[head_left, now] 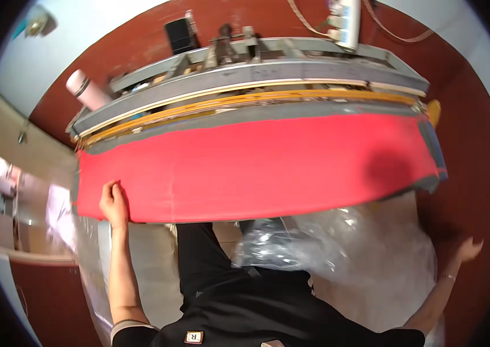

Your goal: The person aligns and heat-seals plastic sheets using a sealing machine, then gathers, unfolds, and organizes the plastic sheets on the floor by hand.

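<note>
A long red cloth (268,165) lies spread over a grey padded surface (221,120) in front of me. My left hand (113,202) rests on the cloth near its left front corner. Its fingers are curled and pressed together; whatever is in them is hidden. Out to the far right, away from the cloth, my right hand (469,250) is held low with its fingers somewhat apart. Nothing shows in it, though it is a little blurred. A round dark shadow falls on the cloth's right part.
Behind the cloth runs a grey metal frame (245,74) with a yellow-orange strip (256,99). A pink tumbler (87,91), a black phone (180,36) and a white cylinder (347,26) stand around it. Clear plastic sheeting (320,240) lies over my lap and to the right.
</note>
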A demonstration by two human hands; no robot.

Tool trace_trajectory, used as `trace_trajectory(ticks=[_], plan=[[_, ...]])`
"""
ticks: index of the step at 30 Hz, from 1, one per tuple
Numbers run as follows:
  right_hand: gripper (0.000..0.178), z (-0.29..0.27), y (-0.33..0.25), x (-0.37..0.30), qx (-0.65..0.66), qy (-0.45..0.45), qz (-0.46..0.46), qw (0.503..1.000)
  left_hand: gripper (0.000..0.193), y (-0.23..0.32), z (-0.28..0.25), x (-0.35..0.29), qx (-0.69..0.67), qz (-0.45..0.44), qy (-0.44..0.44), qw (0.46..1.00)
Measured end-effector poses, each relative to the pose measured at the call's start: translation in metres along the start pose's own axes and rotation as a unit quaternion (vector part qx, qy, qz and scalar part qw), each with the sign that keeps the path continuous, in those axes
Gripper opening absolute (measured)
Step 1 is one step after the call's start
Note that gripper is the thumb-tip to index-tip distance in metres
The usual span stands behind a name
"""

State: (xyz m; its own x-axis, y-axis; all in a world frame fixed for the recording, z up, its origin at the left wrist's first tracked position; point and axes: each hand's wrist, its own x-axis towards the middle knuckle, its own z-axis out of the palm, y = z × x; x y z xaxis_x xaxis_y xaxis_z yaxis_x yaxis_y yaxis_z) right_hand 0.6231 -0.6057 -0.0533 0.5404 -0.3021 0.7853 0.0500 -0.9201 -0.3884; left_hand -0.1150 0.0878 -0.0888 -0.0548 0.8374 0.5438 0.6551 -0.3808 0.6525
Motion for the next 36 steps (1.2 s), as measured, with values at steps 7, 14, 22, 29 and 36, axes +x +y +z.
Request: trace_trajectory(ticks=[7, 14, 22, 29, 36], plan=[[0.029, -0.029, -0.487, -0.172, 0.500, -0.255, -0.404, 0.722, 0.014, 0.006, -0.005, 0.006, 0.095, -0.017, 0.016, 0.995], [0.016, -0.165, -0.631, -0.317, 0.688, -0.298, -0.574, 0.329, 0.012, 0.012, -0.013, 0.006, 0.152, -0.031, 0.049, 0.987], [0.015, -0.269, -0.705, -0.453, 0.671, -0.327, -0.646, 0.160, 0.010, 0.005, -0.007, 0.002, 0.091, -0.068, 0.056, 0.992], [0.011, -0.397, -0.779, -0.551, 0.591, -0.381, -0.701, 0.115, 0.009, 0.013, -0.037, -0.017, -0.132, -0.059, -0.049, 0.988], [0.007, -0.550, -0.791, -0.597, 0.511, -0.480, -0.713, 0.013, 0.014, 0.012, -0.163, -0.105, -0.241, -0.274, -0.169, 0.916]])
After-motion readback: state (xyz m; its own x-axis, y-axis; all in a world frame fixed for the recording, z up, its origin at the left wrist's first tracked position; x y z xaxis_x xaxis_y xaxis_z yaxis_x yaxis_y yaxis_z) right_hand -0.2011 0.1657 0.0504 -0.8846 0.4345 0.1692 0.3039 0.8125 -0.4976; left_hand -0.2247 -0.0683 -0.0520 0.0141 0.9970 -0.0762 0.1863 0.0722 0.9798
